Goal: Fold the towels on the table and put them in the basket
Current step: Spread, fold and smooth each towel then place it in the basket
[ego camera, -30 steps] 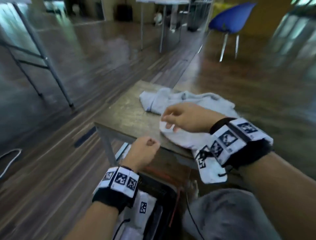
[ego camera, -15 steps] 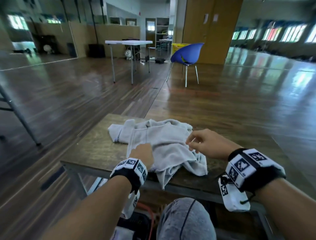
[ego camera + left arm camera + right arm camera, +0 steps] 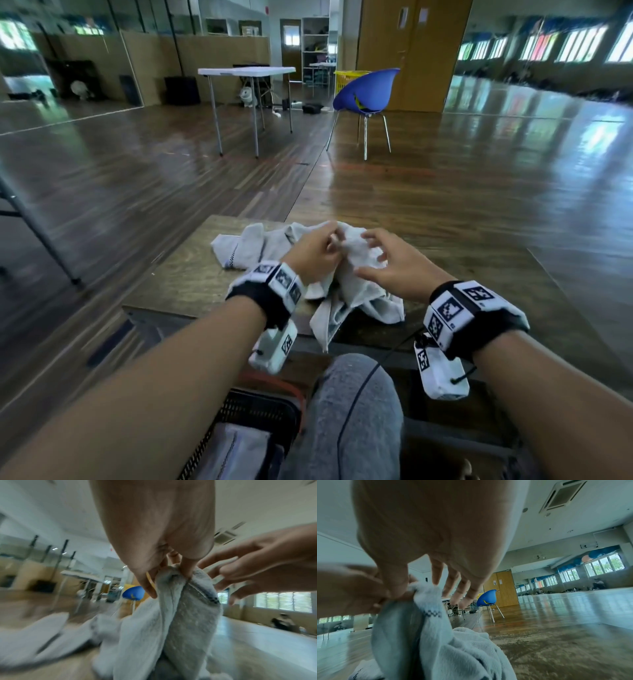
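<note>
Left hand (image 3: 315, 255) gone from lying on the near part of the towel (image 3: 359, 291) to pinching a bunched corner, right hand (image 3: 394, 270) moved in from the right edge to pinch beside it, other fingers spread, cloth now drawn up into a peak between them

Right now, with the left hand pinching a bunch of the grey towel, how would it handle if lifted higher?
Probably floppy: the towel hangs in soft folds from the pinch of the left hand. Likely light, since fingertips alone raise it. Its fluffy pile should grip well, but the tail hanging off the table would drag.
</note>
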`<state>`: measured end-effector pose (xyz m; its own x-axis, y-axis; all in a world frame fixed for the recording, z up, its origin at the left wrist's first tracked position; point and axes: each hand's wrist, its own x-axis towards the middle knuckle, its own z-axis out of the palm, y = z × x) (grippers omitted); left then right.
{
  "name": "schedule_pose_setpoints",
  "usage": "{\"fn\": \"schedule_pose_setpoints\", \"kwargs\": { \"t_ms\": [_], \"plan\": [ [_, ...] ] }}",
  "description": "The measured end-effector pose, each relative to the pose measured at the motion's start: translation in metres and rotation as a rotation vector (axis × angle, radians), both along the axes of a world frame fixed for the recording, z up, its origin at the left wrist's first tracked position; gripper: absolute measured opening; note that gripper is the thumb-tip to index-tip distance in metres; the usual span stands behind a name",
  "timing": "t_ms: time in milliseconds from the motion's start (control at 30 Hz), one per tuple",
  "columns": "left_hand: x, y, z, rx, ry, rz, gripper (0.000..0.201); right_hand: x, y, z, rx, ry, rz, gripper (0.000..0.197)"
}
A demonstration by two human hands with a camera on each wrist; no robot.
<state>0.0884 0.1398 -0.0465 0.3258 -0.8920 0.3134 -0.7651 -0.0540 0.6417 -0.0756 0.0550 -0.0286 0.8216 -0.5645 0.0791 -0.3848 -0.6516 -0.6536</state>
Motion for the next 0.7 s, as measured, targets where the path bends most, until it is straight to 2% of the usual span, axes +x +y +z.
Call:
{"fn": "schedule_pose_setpoints", "kwargs": {
  "t_ms": [67, 100, 167, 200, 267, 300, 367, 400, 500, 633, 700],
  "plan": [
    [-0.012, -0.011, 0.031, -0.019, -0.063, -0.137, 0.013, -0.002, -0.004, 0.008, 0.000, -0.099, 0.008, 0.056],
    [-0.017, -0.016, 0.043, -0.023, -0.082, -0.177, 0.015, -0.004, -0.008, 0.013, -0.008, -0.139, -0.004, 0.047],
    [-0.027, -0.024, 0.063, -0.045, -0.097, -0.234, 0.019, -0.012, -0.017, 0.023, -0.119, -0.183, -0.096, 0.017],
    [-0.030, -0.027, 0.070, -0.050, -0.109, -0.253, 0.024, -0.018, -0.023, 0.028, -0.186, -0.196, -0.148, 0.011],
    [-0.031, -0.034, 0.076, -0.009, -0.184, -0.247, 0.033, -0.032, -0.037, 0.036, -0.241, -0.232, -0.216, 0.017],
    [-0.030, -0.038, 0.076, 0.029, -0.243, -0.219, 0.032, -0.040, -0.043, 0.039, -0.237, -0.261, -0.242, 0.016],
    [-0.030, -0.045, 0.070, 0.091, -0.294, -0.138, 0.015, -0.058, -0.056, 0.044, -0.205, -0.307, -0.294, 0.014],
    [-0.032, -0.049, 0.067, 0.094, -0.263, -0.098, 0.008, -0.066, -0.063, 0.044, -0.180, -0.318, -0.309, 0.016],
    [-0.052, -0.062, 0.061, 0.004, -0.138, -0.020, 0.011, -0.091, -0.073, 0.041, -0.125, -0.267, -0.326, 0.021],
    [-0.099, -0.079, 0.066, -0.097, -0.094, -0.165, 0.001, -0.115, -0.072, 0.035, -0.071, -0.205, -0.305, 0.030],
    [-0.114, -0.086, 0.067, -0.133, -0.048, -0.242, 0.009, -0.124, -0.071, 0.033, -0.092, -0.187, -0.275, 0.023]
  ]
}}
